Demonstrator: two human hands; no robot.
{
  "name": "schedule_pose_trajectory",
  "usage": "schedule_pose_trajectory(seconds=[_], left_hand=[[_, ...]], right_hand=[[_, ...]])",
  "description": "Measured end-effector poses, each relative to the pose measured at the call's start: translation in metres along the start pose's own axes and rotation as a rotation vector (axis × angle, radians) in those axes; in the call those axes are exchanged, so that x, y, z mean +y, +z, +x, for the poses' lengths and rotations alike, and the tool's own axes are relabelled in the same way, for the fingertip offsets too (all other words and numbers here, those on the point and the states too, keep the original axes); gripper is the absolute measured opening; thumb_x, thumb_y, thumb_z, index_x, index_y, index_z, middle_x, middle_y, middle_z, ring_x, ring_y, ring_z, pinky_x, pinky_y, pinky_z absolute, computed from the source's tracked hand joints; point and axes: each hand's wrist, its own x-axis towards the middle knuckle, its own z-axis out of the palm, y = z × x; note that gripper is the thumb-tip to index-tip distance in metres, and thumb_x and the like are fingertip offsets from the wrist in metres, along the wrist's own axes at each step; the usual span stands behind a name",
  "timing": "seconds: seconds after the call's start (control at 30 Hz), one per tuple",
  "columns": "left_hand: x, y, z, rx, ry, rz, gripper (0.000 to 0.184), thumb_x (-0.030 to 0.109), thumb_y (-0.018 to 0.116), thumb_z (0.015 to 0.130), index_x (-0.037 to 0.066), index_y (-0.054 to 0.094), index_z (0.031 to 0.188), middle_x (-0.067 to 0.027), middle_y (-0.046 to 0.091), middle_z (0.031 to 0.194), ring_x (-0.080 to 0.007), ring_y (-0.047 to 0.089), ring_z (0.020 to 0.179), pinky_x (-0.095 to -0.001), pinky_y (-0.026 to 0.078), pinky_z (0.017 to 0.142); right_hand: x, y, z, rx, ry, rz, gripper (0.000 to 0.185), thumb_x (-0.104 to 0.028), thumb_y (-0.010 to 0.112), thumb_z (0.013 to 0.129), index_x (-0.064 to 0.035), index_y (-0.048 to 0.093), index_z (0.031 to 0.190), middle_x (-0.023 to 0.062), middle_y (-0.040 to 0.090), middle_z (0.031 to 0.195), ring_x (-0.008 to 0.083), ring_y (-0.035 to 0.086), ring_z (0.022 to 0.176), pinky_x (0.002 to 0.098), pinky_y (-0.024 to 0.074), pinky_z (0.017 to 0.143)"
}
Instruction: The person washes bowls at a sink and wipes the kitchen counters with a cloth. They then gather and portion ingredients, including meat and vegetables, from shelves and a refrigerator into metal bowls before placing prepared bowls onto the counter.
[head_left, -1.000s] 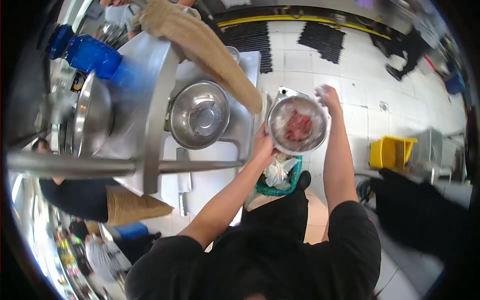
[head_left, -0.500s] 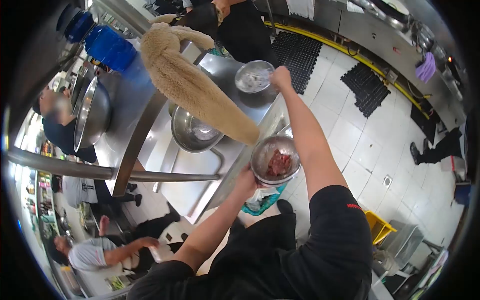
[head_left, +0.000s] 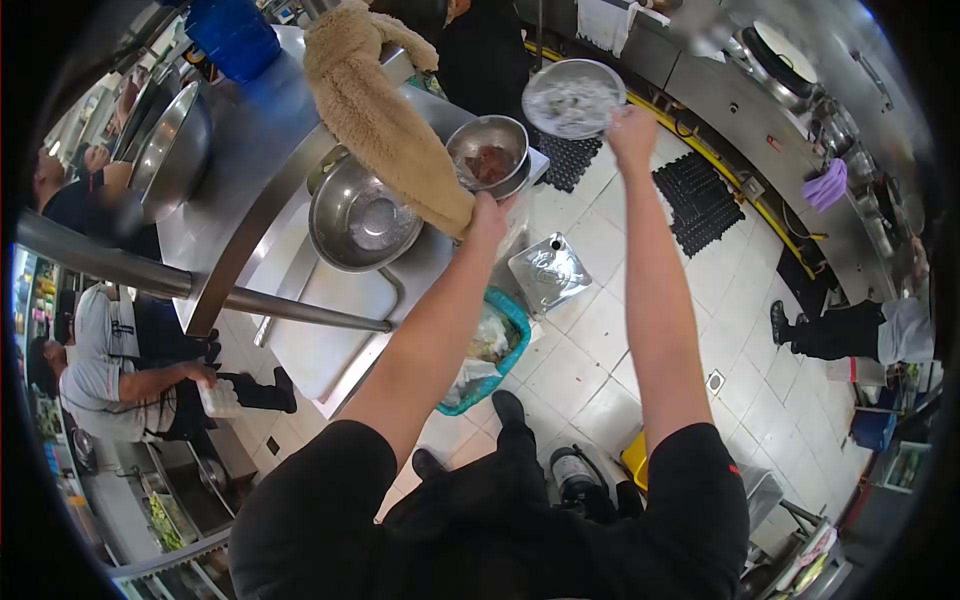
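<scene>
My left hand (head_left: 488, 217) grips the near edge of a small steel bowl with red meat (head_left: 488, 157), which is at the far corner of the steel counter. Out over the floor, my right hand (head_left: 632, 135) holds the rim of another steel bowl (head_left: 573, 98); its whitish contents are blurred. A fluffy tan cloth (head_left: 375, 130) hangs down to the left of the meat bowl. Beneath it, a larger steel bowl (head_left: 366, 214) stands partly covered on the counter.
A metal-topped stand (head_left: 550, 272) and a green-lined bin (head_left: 513, 338) are below my arms. A steel rail (head_left: 300, 307) crosses at left. Co-workers stand at left (head_left: 110, 360), far right (head_left: 850, 328) and behind the counter (head_left: 485, 60). Black mats (head_left: 697, 203) lie on the floor.
The meat bowl has moved from over the bin to the counter's far corner with my left hand. My right hand has lifted the other bowl off the counter and moved it right.
</scene>
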Motion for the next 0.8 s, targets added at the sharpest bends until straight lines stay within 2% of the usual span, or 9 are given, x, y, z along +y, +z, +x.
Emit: schedule_pose_trajectory(seconds=[0.1,0.17,0.37,0.43,0.53,0.6,0.63,0.77,0.8], left_hand=[[0.003,-0.011,0.019,0.034,-0.075,-0.051,0.044,0.002,0.034,0.097,0.006,0.046,0.139,-0.0135,0.053,0.138,-0.0281,0.054,0.125,-0.0499,0.055,0.103],[-0.007,-0.026,0.039,0.045,-0.121,-0.089,0.042,0.005,0.035,0.099,0.006,0.047,0.139,-0.0135,0.055,0.136,-0.0281,0.055,0.125,-0.0523,0.054,0.103],[-0.072,-0.07,0.084,-0.139,-0.298,-0.202,0.042,0.026,0.046,0.101,0.006,0.048,0.137,-0.0147,0.062,0.119,-0.0326,0.062,0.104,-0.0524,0.054,0.094],[-0.057,-0.075,0.027,-0.089,-0.558,-0.2,0.048,0.04,0.053,0.1,0.007,0.049,0.136,-0.0153,0.066,0.105,-0.0361,0.068,0.083,-0.0496,0.057,0.083],[0.011,-0.116,-0.138,-0.514,-0.472,0.192,0.033,0.029,0.058,0.097,0.011,0.06,0.124,-0.01,0.064,0.111,-0.0255,0.066,0.096,-0.041,0.056,0.078],[0.014,-0.216,-0.199,-0.726,-0.169,0.938,0.04,0.034,0.059,0.096,0.005,0.059,0.124,-0.0087,0.066,0.106,-0.018,0.063,0.092,-0.0376,0.054,0.075],[0.015,-0.279,-0.222,-0.827,-0.137,1.179,0.046,0.035,0.059,0.095,0.001,0.056,0.127,-0.0127,0.067,0.103,-0.0221,0.064,0.089,-0.0395,0.053,0.075],[0.064,-0.642,-0.313,-0.862,0.263,1.575,0.035,0.03,0.056,0.095,0.007,0.069,0.119,-0.016,0.068,0.118,-0.0355,0.06,0.116,-0.0462,0.048,0.098],[0.088,-0.757,-0.332,-0.75,-0.042,1.839,0.036,0.027,0.051,0.099,0.009,0.067,0.125,-0.0176,0.06,0.135,-0.0347,0.051,0.129,-0.0428,0.039,0.111]], right_hand=[[-0.035,0.062,-0.025,-0.107,0.249,0.456,0.019,-0.013,0.069,0.083,0.0039,0.07,0.074,0.0164,0.07,0.066,0.0259,0.071,0.06,0.0392,0.0535,0.056],[-0.05,0.095,-0.048,-0.183,0.204,0.421,0.024,-0.021,0.074,0.073,0.0029,0.071,0.074,0.0265,0.067,0.074,0.0424,0.069,0.074,0.0463,0.0548,0.071],[-0.054,0.078,-0.121,-0.146,0.288,0.333,0.032,-0.028,0.065,0.08,0.0041,0.068,0.078,0.0289,0.066,0.078,0.0475,0.066,0.079,0.0509,0.0514,0.07],[-0.022,0.063,-0.163,-0.141,0.362,0.266,0.028,-0.025,0.065,0.08,0.0031,0.067,0.081,0.0275,0.066,0.081,0.0443,0.064,0.078,0.0525,0.0491,0.071],[0.125,0.123,-0.276,-0.02,0.385,0.376,0.013,-0.008,0.061,0.088,-0.0033,0.06,0.076,0.0051,0.057,0.062,0.0161,0.054,0.051,0.0326,0.0433,0.043],[0.161,0.099,-0.371,-0.349,0.144,0.069,0.017,-0.011,0.064,0.089,-0.0039,0.059,0.074,0.007,0.058,0.062,0.0171,0.057,0.051,0.0327,0.0453,0.044],[0.154,0.071,-0.419,-0.566,0.228,0.061,0.048,-0.041,0.058,0.095,0.0007,0.066,0.072,0.0205,0.065,0.069,0.0378,0.063,0.065,0.05,0.0492,0.067],[0.163,-0.003,-0.604,-1.573,0.167,-0.587,0.034,-0.033,0.072,0.082,-0.0014,0.074,0.096,0.019,0.073,0.1,0.0341,0.069,0.094,0.0477,0.0527,0.081],[0.149,-0.018,-0.636,-1.807,0.292,-0.696,0.035,-0.025,0.08,0.076,-0.0044,0.076,0.104,0.0157,0.074,0.106,0.0288,0.07,0.1,0.0444,0.0536,0.084]])
